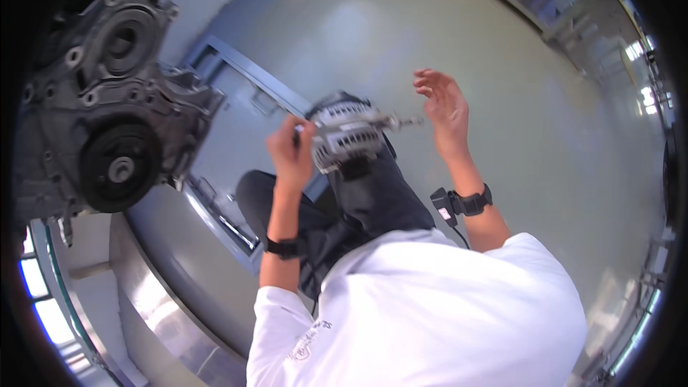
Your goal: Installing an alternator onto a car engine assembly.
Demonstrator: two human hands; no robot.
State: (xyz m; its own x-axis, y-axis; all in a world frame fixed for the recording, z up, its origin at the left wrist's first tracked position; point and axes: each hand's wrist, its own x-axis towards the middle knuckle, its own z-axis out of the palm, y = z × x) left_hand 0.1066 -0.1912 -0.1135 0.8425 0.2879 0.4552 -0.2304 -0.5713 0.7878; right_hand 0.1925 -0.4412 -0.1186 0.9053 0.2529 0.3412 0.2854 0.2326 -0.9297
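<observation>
My left hand (289,154) is closed round one end of a long silver ratchet wrench (352,126), blurred by motion. Its far end, with a thin stepped tip, points right across the front of my body. Just behind the wrench, a silver and black alternator (347,145) with slotted vents sits at my dark-trousered knee; what bears its weight is hidden. To the right, apart from both, my right hand (448,111) is raised with fingers loosely curled and spread, holding nothing that shows.
A large metal engine block (54,129) with a black round pulley (120,165) stands at the left. Beyond my legs is a blue-grey frame (247,72) near the floor. A smooth grey-green floor (516,100) spreads right. Benches (595,50) line the far right.
</observation>
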